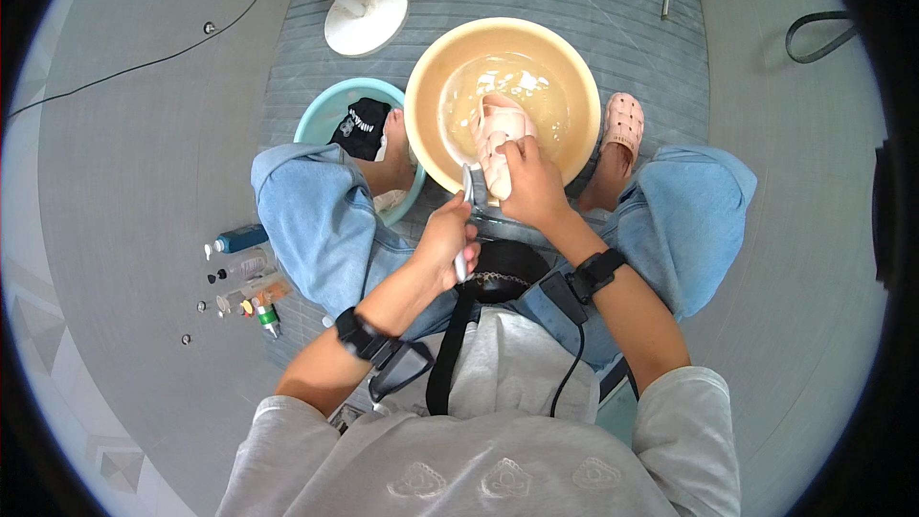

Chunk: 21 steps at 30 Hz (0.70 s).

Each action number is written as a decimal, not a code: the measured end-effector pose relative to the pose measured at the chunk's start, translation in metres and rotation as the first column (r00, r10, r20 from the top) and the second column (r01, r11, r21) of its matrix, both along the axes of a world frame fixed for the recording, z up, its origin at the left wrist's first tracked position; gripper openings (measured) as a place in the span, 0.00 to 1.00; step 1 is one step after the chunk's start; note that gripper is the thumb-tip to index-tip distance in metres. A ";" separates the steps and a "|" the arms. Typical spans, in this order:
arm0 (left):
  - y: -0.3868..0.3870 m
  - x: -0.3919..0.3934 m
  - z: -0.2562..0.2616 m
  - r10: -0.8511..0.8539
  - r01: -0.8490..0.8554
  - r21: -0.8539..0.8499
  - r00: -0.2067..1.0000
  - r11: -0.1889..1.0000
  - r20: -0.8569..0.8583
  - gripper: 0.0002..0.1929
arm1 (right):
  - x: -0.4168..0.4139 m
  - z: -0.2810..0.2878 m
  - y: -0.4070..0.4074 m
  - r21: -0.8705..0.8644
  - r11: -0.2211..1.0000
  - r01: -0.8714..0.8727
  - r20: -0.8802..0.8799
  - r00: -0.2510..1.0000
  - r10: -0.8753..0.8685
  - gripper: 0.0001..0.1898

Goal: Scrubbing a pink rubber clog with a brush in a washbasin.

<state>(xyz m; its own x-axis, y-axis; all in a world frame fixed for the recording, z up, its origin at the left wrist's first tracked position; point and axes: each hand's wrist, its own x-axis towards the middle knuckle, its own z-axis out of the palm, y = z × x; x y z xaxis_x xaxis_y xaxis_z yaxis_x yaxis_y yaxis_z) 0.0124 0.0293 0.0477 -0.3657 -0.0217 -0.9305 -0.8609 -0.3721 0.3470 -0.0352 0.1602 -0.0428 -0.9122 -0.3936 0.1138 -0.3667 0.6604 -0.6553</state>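
Observation:
A pale pink clog [495,140] is tilted over the near rim of a yellow plastic basin [428,72], which holds water. My right hand [533,183] grips the clog near its close end. In my left hand [446,233] is the grey-white handle of a brush [468,190]. The brush's head, with grey bristles, is against or right beside the clog's left side; I cannot tell whether it touches. A matching pink clog [623,118] is on my right foot, to the right of the basin.
A teal basin [337,97] holding black cloth [365,122] stands at the left, with my bare left foot in it. A white fan base [367,18] is behind it. Several bottles [240,237] line the left wall side. A black cable [143,66] hangs at the upper left.

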 end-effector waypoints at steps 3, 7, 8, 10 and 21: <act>-0.013 -0.024 -0.067 0.045 -0.042 -0.044 0.996 0.998 0.077 0.09 | -0.001 0.003 -0.008 -0.023 1.000 -0.012 -0.024 1.000 0.012 0.25; 0.009 -0.033 -0.026 0.079 -0.079 -0.006 0.996 0.997 -0.050 0.06 | -0.014 0.005 0.010 -0.058 0.986 0.159 0.093 0.984 -0.153 0.25; 0.015 -0.025 -0.003 0.042 -0.040 0.029 0.996 0.999 -0.082 0.06 | -0.017 0.004 0.013 -0.071 0.977 0.202 0.093 0.976 -0.195 0.26; 0.018 -0.020 -0.004 0.027 -0.027 0.007 0.994 1.000 -0.109 0.10 | -0.015 0.005 0.008 -0.078 0.975 0.207 0.138 0.971 -0.195 0.26; 0.023 -0.025 -0.016 0.048 -0.058 -0.069 0.987 0.996 -0.151 0.15 | -0.014 0.002 0.005 -0.124 0.963 0.241 0.224 0.952 -0.209 0.26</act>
<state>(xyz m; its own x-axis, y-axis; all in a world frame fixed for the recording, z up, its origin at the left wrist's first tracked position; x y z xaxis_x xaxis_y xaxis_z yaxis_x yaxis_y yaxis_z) -0.0127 0.0520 0.0313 -0.4963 -0.1105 -0.8611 -0.7774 -0.3849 0.4975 -0.0493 0.1651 -0.0409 -0.9846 -0.1686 -0.0460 -0.0655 0.5999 -0.7974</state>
